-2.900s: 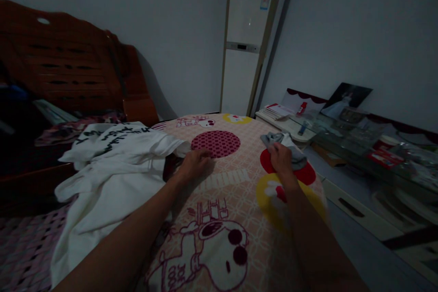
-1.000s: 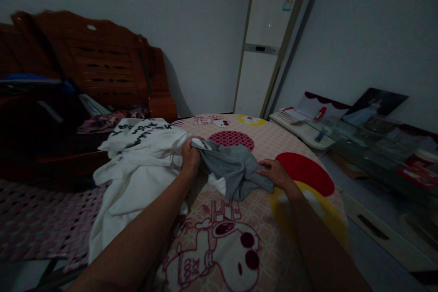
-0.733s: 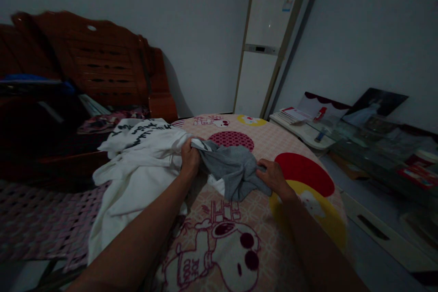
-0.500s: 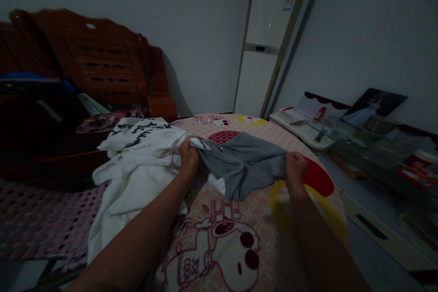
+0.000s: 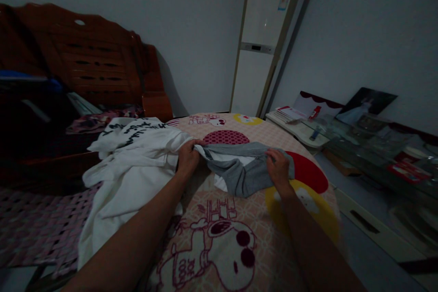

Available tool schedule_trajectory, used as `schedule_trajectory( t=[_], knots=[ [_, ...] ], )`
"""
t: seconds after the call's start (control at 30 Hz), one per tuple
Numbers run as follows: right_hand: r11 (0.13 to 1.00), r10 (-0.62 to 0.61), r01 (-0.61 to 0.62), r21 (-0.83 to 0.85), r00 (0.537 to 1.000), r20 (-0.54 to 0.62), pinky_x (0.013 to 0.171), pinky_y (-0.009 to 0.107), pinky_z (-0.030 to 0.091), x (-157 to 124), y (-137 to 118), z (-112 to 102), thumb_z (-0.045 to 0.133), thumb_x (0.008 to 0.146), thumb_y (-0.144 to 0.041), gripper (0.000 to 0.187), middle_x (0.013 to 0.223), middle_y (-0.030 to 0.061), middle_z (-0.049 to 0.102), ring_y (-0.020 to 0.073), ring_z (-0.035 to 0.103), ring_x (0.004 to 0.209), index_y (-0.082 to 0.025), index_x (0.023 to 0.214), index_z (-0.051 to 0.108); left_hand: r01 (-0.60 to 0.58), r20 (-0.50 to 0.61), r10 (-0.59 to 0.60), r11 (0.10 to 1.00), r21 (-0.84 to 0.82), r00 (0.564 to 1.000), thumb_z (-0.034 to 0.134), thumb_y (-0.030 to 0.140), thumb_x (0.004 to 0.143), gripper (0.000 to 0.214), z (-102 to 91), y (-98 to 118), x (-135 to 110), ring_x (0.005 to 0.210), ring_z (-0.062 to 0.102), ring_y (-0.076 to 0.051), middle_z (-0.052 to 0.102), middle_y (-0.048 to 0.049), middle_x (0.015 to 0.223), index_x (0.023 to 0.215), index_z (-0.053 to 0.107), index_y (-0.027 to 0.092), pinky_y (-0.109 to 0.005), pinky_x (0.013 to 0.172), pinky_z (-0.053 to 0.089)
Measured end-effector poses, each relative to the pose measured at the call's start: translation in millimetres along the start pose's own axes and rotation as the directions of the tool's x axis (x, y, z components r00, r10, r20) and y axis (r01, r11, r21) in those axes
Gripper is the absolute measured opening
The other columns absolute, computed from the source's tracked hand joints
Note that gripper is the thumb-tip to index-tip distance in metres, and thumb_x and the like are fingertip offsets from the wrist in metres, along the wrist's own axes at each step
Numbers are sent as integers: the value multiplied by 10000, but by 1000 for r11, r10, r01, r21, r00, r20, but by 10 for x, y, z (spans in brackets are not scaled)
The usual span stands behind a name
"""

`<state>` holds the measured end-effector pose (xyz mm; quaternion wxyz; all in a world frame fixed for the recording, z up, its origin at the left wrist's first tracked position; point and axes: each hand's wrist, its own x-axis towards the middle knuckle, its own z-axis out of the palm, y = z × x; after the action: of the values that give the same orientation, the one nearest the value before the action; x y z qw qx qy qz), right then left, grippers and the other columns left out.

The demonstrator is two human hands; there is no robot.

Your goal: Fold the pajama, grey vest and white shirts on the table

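A grey garment [image 5: 251,180] with white parts is stretched between my hands over a round table with a cartoon-dog cloth [image 5: 260,219]. My left hand [image 5: 188,157] is closed on its left end, where a white edge shows at the fingertips. On the right, my right hand [image 5: 278,168] pinches the garment's upper edge, and some grey cloth sticks out past the hand. Its kind is hard to make out. A white garment with black lettering [image 5: 137,169] lies rumpled on the table's left side, close against my left hand and forearm.
A wooden bench [image 5: 96,59] with cloth and bags on it stands at the left. Behind the table is a tall white air conditioner [image 5: 253,77]. A glass-topped cabinet [image 5: 369,146] with papers, a photo and small items is at the right. A pink woven seat [image 5: 41,223] is at lower left.
My right hand has moved left along the grey garment and grips its upper edge instead of its right end. White cloth now shows within the grey. The view has shifted slightly.
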<state>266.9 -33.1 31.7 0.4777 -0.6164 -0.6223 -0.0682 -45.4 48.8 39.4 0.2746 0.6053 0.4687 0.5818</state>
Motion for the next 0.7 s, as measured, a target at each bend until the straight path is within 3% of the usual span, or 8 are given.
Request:
schedule_trajectory(
  t=[0.1, 0.23, 0.37, 0.47, 0.57, 0.7],
  knots=[
    [998, -54, 43, 52, 966, 254, 939, 397, 492, -76, -127, 92, 525, 836, -227, 214, 971, 66, 739, 241, 653, 965, -248, 882, 733, -1, -17, 2, 998, 71, 1000, 467, 206, 676, 313, -8, 17, 21, 879, 629, -231, 716, -45, 893, 882, 703, 194, -328, 824, 480],
    [985, -157, 172, 15, 861, 484, 1008, 431, 447, -136, -181, 98, 641, 794, -209, 239, 1132, 84, 715, 258, 611, 1097, -230, 1011, 739, 9, 37, -16, 986, 164, 999, 485, 270, 740, 227, -5, 4, 44, 858, 619, -256, 707, -64, 857, 818, 684, 195, -363, 837, 473],
    [970, -236, 210, 122, 697, 677, 1090, 483, 386, -114, -130, -10, 757, 732, -279, 471, 1384, 115, 583, 295, 526, 1264, -221, 1195, 695, 14, 37, -18, 995, 100, 999, 465, 258, 760, 248, 17, -37, 40, 900, 622, -252, 708, -65, 907, 871, 679, 199, -360, 850, 472],
    [959, -278, 215, 185, 584, 762, 1133, 512, 336, -118, -112, -58, 871, 597, -381, 696, 1462, 128, 509, 343, 436, 1358, -224, 1245, 671, 23, 22, -25, 998, 57, 999, 448, 242, 761, 241, 33, -48, 33, 892, 620, -240, 694, -55, 877, 845, 669, 198, -338, 815, 474],
    [955, -275, 256, 150, 573, 772, 1153, 527, 304, -171, -160, -40, 888, 561, -366, 752, 1505, 138, 456, 365, 379, 1397, -218, 1261, 654, 47, 3, -47, 998, 33, 999, 449, 243, 749, 189, 41, -36, 28, 796, 591, -225, 657, -35, 760, 737, 632, 197, -307, 727, 467],
    [941, -301, 311, 132, 596, 745, 1141, 504, 325, -246, -301, 16, 775, 703, -255, 558, 1486, 137, 476, 332, 409, 1379, -203, 1243, 645, 101, -26, -101, 995, 20, 995, 467, 263, 747, 172, 42, -5, 13, 682, 542, -201, 609, -16, 661, 652, 594, 195, -281, 634, 433]
  ],
)
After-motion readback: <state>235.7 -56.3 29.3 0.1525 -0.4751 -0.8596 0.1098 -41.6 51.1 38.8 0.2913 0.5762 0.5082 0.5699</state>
